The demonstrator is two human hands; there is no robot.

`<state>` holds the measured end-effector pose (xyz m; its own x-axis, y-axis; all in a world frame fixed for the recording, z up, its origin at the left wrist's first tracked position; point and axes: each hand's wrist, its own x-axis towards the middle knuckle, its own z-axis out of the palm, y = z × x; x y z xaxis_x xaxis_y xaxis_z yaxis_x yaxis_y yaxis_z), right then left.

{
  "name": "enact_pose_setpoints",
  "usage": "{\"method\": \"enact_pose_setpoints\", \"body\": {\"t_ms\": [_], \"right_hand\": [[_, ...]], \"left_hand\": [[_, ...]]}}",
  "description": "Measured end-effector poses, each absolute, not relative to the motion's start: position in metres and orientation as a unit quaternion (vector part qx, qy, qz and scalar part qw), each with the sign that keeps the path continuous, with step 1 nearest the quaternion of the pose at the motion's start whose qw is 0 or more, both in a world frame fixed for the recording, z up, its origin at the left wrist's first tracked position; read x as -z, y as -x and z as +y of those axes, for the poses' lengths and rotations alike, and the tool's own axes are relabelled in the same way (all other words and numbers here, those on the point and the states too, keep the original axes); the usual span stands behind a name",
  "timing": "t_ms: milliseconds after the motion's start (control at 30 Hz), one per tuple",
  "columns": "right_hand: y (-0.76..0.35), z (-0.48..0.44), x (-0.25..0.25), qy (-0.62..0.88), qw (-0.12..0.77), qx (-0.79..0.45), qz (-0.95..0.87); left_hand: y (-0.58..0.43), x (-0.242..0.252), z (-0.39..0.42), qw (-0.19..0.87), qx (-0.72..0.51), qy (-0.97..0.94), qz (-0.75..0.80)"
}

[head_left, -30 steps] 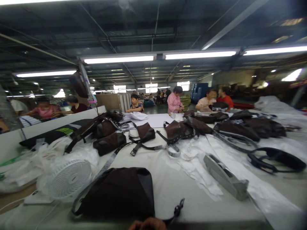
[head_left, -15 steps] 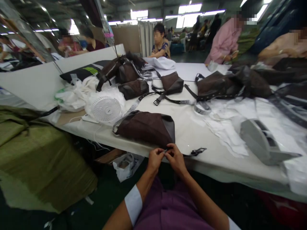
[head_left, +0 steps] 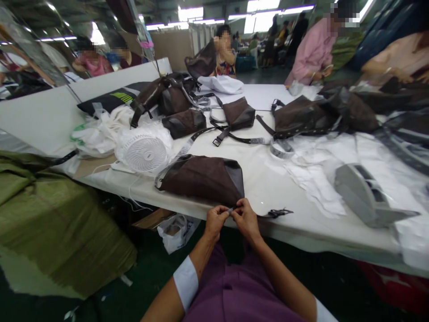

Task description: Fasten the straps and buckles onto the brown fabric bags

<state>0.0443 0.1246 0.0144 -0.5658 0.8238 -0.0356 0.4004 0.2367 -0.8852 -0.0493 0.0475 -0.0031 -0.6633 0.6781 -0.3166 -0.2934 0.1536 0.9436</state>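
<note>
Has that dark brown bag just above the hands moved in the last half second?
No, not visibly: the dark brown bag lies in the same place beside the white fan, near the table's front edge.

A pale-covered table (head_left: 281, 190) carries a dark brown bag (head_left: 201, 179) near its front edge. A white fan (head_left: 145, 153) stands behind the bag's left end, beside a white bundle (head_left: 100, 132); farther back lie smaller brown bags (head_left: 239, 113) with straps (head_left: 223, 134) (one ends in a square buckle (head_left: 216, 142)). Rightward, a grey block-like device (head_left: 358, 194) sits beside thin white sheets (head_left: 315, 181).
</note>
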Motion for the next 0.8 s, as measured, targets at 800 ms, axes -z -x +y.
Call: {"method": "enact_pose_setpoints", "body": {"t_ms": [800], "right_hand": [[-0.059,0.124,-0.01,0.43,0.301,-0.404,-0.749]], "left_hand": [[0.031,-0.004,0.064,0.455,-0.666,-0.012,0.59]]}}
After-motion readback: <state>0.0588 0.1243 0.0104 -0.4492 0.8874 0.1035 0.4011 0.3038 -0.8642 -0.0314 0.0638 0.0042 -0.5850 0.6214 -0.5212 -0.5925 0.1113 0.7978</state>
